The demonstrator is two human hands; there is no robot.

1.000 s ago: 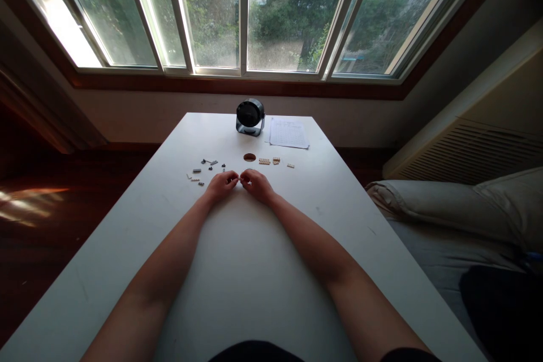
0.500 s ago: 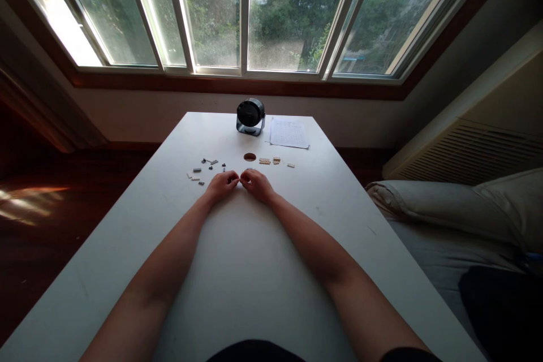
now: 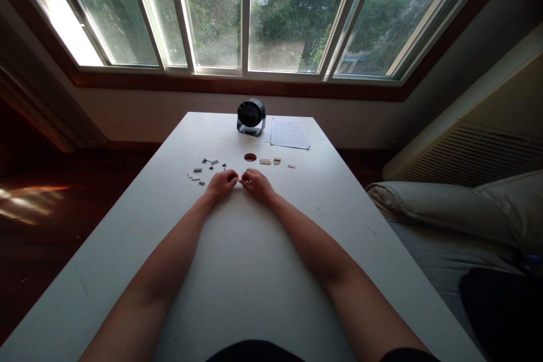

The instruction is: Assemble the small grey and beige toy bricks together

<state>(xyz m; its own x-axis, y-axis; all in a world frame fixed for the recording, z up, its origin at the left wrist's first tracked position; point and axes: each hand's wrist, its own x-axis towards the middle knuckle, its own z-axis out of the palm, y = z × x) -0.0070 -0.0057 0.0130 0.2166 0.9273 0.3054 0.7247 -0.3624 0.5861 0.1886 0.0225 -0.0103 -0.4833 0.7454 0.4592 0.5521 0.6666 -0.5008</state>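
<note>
Left hand [image 3: 223, 182] and right hand [image 3: 255, 184] are nearly fingertip to fingertip, right around mid-frame, both with fingers curled inward. Some tiny bit might be between them, but it's too small to make out, so can't tell how tightly either hand is closed or what it's got hold of. The loose toy-brick bits are split up: just left of the hands there's a scatter with a gray brick [image 3: 197, 169], a tan strip [image 3: 195, 179] and some small dark pieces [image 3: 211, 168]. Right of center, past the right hand, sit a tan studded block [image 3: 265, 161], a smaller studded block [image 3: 277, 160] just beside it, and a short studded plate [image 3: 291, 166] a little further right. All of it's on a white table [image 3: 254, 271].
</note>
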